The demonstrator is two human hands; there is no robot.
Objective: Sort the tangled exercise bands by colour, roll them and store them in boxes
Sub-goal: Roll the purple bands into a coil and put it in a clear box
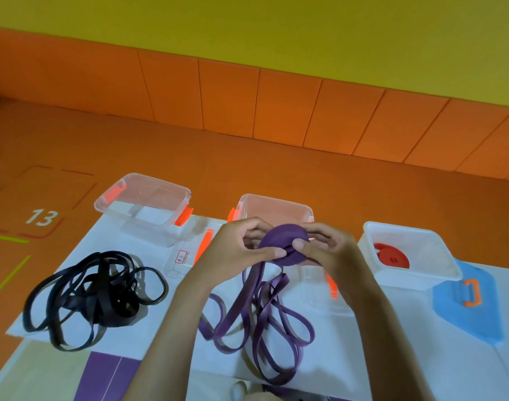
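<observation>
Head view. White sheet [392, 342] on the orange floor carries everything.

- Black bands [94, 296]: one tangle at 8 o'clock, untouched.
- Loose purple bands [259, 322]: looped pile at 6 o'clock, tails running up into the hands.
- Boxes: clear box [157, 180] at 10 o'clock, second clear box [276, 199] at 12 just behind the hands, white box [406, 282] at 3 o'clock with a red roll [392, 256] inside. Blue lid [473, 311] at 4 o'clock.
- Purple roll [285, 241]: dead centre, held above the sheet. Left hand [235, 250] and right hand [331, 250] both pinch it, thumbs on the near face, fingers curled behind.

Risks, my judgement:
- The roll is springy rubber, so easing either thumb likely lets the coil unwind.
- The tails below cross each other, so pulling more in could drag a knot up and jam the winding, or lift the whole pile.
- The roll looks wide against the box behind it and could spring open when dropped in.

Writing: "13" [42, 217] in white on the floor at 9 o'clock. Small red-bordered label [181, 256] at 9 o'clock from the left hand is handwritten and unreadable.
</observation>
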